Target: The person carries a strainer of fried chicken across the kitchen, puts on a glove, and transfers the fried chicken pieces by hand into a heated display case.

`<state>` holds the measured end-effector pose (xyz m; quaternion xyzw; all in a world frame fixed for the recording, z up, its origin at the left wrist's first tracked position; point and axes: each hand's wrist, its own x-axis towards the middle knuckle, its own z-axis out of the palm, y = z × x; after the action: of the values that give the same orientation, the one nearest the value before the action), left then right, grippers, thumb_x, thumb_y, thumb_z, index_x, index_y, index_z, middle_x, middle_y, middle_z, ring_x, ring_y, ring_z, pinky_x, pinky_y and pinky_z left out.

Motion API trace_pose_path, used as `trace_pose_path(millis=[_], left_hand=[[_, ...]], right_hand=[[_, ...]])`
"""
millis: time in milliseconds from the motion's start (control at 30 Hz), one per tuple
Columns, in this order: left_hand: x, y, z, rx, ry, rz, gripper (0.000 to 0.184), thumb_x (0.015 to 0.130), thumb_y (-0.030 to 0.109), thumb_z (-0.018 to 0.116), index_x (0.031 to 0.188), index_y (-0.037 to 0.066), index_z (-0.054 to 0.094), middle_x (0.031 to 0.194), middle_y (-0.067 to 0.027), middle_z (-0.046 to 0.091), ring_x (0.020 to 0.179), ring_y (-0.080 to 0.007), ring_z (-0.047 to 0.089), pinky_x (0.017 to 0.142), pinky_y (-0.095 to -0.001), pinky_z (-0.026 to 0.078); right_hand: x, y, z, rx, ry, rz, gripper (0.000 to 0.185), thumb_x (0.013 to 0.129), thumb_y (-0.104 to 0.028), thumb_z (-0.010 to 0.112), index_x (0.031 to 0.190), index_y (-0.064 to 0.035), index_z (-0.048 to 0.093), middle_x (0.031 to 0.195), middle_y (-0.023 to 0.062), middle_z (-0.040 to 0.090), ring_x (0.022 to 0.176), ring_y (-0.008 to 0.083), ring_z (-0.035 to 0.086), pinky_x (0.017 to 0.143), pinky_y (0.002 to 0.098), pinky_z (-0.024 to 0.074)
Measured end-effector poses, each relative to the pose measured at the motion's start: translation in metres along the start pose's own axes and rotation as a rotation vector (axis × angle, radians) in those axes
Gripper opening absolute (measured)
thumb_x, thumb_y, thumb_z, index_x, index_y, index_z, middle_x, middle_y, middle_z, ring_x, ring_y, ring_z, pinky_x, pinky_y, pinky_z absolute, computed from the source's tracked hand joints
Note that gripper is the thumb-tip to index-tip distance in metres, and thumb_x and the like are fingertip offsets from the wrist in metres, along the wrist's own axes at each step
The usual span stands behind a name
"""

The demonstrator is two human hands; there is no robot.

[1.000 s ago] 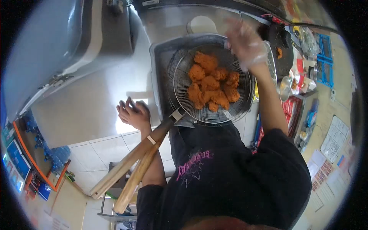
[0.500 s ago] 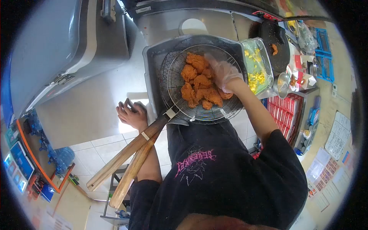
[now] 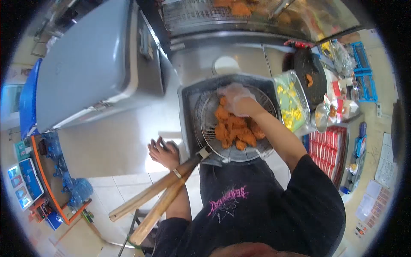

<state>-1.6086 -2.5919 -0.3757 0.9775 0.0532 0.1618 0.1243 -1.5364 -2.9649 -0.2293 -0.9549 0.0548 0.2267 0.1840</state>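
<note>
The head view shows your right hand [image 3: 237, 99], in a clear plastic glove, reaching over the far part of a round wire-mesh strainer [image 3: 209, 124]. Your fingers are down at the far end of a pile of orange-brown, crumb-coated fried chicken pieces [image 3: 234, 128], but the glove is blurred and you hide the fingertips with the back of your hand, so I cannot tell whether they are closed on a piece. The chicken lies heaped in the middle of the strainer, which sits within a deep grey tub [image 3: 186, 118] in front of your body. Two long wooden handles [image 3: 147, 195] slant from the tub's near left corner across your left forearm. Your bare left hand [image 3: 165, 152] holds nothing; its fingers are spread apart at the near edge of the stainless-steel counter [image 3: 115, 145], just left of the tub. Right of the tub stands a clear tray [image 3: 295, 100] with yellow bits in it, and beyond that a black round pan-like surface [image 3: 316, 75] bears one small orange piece [image 3: 309, 79]. A white disc [image 3: 226, 65] lies behind the tub.
</note>
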Motion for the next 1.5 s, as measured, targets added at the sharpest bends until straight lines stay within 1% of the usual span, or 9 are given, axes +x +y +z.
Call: trace_pose_path(millis=[100,233,333,433,500,800,1000,1167,1500], left_hand=[[0.001,0.006,-0.004,-0.033,0.0,-0.03,0.042,0.089,0.028,0.063,0.13,0.018,0.065,0.146,-0.0129,0.054,0.146,-0.0376,0.04,0.119,-0.0593,0.026],[0.001,0.006,-0.007,-0.041,-0.001,-0.035,0.041,0.089,0.027,0.063,0.129,0.018,0.065,0.146,-0.0134,0.054,0.145,-0.0374,0.04,0.119,-0.0598,0.026],[0.002,0.006,-0.008,-0.034,-0.005,-0.047,0.041,0.09,0.027,0.063,0.129,0.017,0.065,0.145,-0.0134,0.055,0.145,-0.0372,0.041,0.119,-0.06,0.026],[0.002,0.007,-0.006,-0.03,0.014,-0.053,0.04,0.089,0.027,0.063,0.129,0.017,0.065,0.145,-0.0135,0.055,0.145,-0.0372,0.041,0.119,-0.0605,0.026],[0.003,0.008,-0.007,-0.036,0.019,-0.055,0.04,0.089,0.027,0.064,0.128,0.017,0.065,0.144,-0.0138,0.055,0.145,-0.0374,0.041,0.119,-0.0606,0.026],[0.004,0.009,-0.01,-0.026,0.012,-0.029,0.041,0.089,0.026,0.064,0.129,0.017,0.064,0.145,-0.0143,0.054,0.145,-0.0374,0.04,0.119,-0.0601,0.026],[0.003,0.013,-0.01,-0.018,0.032,-0.044,0.04,0.089,0.028,0.061,0.126,0.017,0.067,0.145,-0.0136,0.056,0.143,-0.0368,0.043,0.118,-0.0577,0.028],[0.005,0.009,-0.011,-0.033,-0.026,-0.052,0.04,0.09,0.027,0.063,0.128,0.015,0.065,0.146,-0.0144,0.053,0.145,-0.038,0.04,0.12,-0.059,0.025],[0.001,-0.002,-0.003,-0.055,0.006,-0.009,0.04,0.09,0.025,0.061,0.128,0.014,0.067,0.147,-0.0153,0.053,0.146,-0.0395,0.039,0.119,-0.0598,0.025]], right_hand=[[0.01,0.009,-0.016,-0.019,-0.255,-0.006,0.04,0.087,-0.019,0.069,0.126,-0.0145,0.067,0.118,0.0212,0.07,0.11,0.0384,0.069,0.094,0.0469,0.0566],[0.0,0.025,-0.015,-0.083,-0.027,-0.172,0.043,0.085,-0.024,0.07,0.127,-0.016,0.067,0.127,0.0199,0.068,0.115,0.0355,0.068,0.095,0.0442,0.0558],[-0.017,0.027,-0.053,0.22,-0.129,0.104,0.043,0.087,-0.031,0.073,0.125,-0.014,0.067,0.129,0.0191,0.066,0.116,0.0318,0.067,0.096,0.0421,0.0544],[0.009,0.063,-0.059,0.605,0.207,-0.056,0.044,0.091,-0.036,0.074,0.127,-0.0114,0.067,0.125,0.0135,0.068,0.115,0.0262,0.067,0.093,0.0441,0.0544],[0.031,0.043,-0.094,1.541,0.307,-0.094,0.044,0.095,-0.035,0.073,0.128,-0.0075,0.064,0.124,0.0095,0.068,0.112,0.0243,0.067,0.091,0.0439,0.0571],[0.2,-0.021,-0.227,1.949,0.853,-0.113,0.023,0.099,-0.022,0.068,0.116,-0.0074,0.066,0.112,0.0059,0.071,0.103,0.0274,0.068,0.092,0.0412,0.0586],[0.308,-0.006,-0.243,1.369,1.112,0.032,0.026,0.099,-0.025,0.066,0.118,-0.008,0.066,0.113,0.0084,0.071,0.104,0.0284,0.068,0.092,0.0408,0.0573],[0.335,0.021,-0.254,0.854,1.008,0.087,0.028,0.099,-0.027,0.065,0.119,-0.0085,0.067,0.114,0.0104,0.071,0.105,0.0292,0.068,0.092,0.0404,0.0562],[0.185,0.062,-0.16,0.03,1.051,-0.039,0.032,0.099,-0.032,0.062,0.121,-0.0095,0.067,0.116,0.0145,0.071,0.107,0.0308,0.068,0.091,0.0397,0.054]])
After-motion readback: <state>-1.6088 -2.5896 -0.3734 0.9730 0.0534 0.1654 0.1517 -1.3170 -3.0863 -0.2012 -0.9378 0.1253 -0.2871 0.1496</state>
